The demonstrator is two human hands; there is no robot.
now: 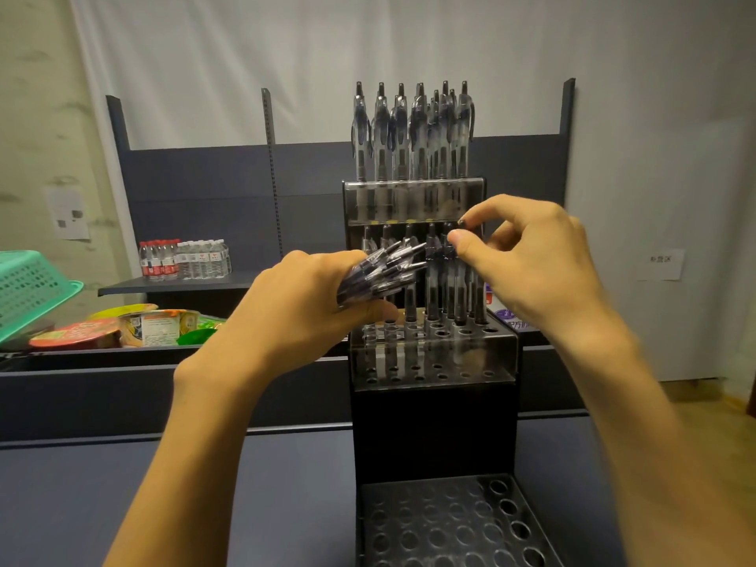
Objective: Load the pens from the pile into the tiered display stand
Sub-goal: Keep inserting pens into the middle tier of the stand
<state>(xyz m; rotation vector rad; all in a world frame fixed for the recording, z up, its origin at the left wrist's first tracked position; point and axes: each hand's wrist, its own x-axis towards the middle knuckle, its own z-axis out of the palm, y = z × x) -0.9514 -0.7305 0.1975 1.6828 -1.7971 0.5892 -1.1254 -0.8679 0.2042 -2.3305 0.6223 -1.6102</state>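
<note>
A black tiered display stand (433, 435) stands in front of me on a dark shelf. Its top tier holds several clear black-ink pens (413, 133) standing upright. More pens (454, 288) stand in the right part of the middle tier. The bottom tier (450, 525) shows bare holes. My left hand (302, 308) grips a bundle of pens (384, 268) that points right toward the middle tier. My right hand (527, 259) is beside it, thumb and forefinger pinching the top of a pen (450, 243) in the middle tier.
A green plastic basket (28, 288) sits at the far left. Packaged foods (122, 325) lie in a tray behind the shelf edge. Water bottles (184, 259) stand on a back shelf. A white wall closes off the right side.
</note>
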